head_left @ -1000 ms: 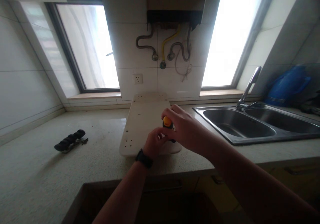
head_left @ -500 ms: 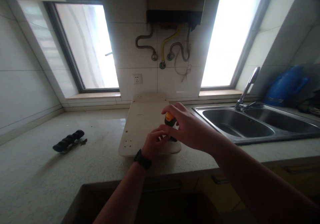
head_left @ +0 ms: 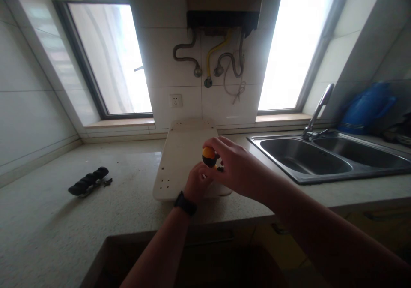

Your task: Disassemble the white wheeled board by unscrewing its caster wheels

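Note:
A screwdriver [head_left: 209, 157] with a yellow-and-black handle is gripped in my right hand [head_left: 236, 161], its rounded end towards me and its shaft hidden. Close under it, my left hand [head_left: 199, 178] has its fingers pinched together. Whatever lies between them, if anything, is hidden. Both hands are over the near right part of a white board [head_left: 183, 159] with rounded corners and small holes. A dark strap [head_left: 185, 203] circles my left wrist.
On the counter [head_left: 128, 211] at left lies a black wavy-sided piece [head_left: 88, 181], with small dark bits [head_left: 108, 182] beside it. A double steel sink [head_left: 305, 157] with a faucet [head_left: 317, 112] is at right, and a blue jug [head_left: 366, 108] behind. Pipes [head_left: 208, 61] hang above the board.
The screwdriver handle has tilted and shifted left, showing more of its rounded end. My right hand has moved slightly left with it; my left fingers stay pinched below.

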The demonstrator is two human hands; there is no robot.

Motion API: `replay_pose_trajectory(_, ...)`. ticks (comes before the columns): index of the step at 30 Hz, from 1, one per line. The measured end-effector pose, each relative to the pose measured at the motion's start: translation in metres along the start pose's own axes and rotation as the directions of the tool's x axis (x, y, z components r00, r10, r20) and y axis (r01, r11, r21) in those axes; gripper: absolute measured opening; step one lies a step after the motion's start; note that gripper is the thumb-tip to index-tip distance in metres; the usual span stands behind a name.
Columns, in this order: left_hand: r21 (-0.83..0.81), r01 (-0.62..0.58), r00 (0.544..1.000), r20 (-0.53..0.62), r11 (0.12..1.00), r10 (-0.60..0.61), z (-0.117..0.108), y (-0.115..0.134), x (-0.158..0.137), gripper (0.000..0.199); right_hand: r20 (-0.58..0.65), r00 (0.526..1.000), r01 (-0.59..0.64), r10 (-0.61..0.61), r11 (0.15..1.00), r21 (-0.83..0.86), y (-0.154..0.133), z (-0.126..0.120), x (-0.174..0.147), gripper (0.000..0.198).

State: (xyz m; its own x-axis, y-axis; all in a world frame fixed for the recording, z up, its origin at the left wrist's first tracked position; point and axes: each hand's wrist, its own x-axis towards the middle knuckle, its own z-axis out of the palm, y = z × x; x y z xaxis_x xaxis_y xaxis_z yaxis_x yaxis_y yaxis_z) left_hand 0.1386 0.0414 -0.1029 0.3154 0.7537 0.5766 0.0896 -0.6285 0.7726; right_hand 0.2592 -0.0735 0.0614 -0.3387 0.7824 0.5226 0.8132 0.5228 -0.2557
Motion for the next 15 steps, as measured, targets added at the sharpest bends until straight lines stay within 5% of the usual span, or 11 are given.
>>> replay_pose_trajectory(15, -0.015, 0.022, 0.999, 0.039, 1.000, -0.021, -0.0025, 0.0032, -0.0017, 0.017, -0.092, 0.993, -0.066, 0.080, 0.987, 0.146, 0.0048, -0.0023, -0.0020, 0.051)
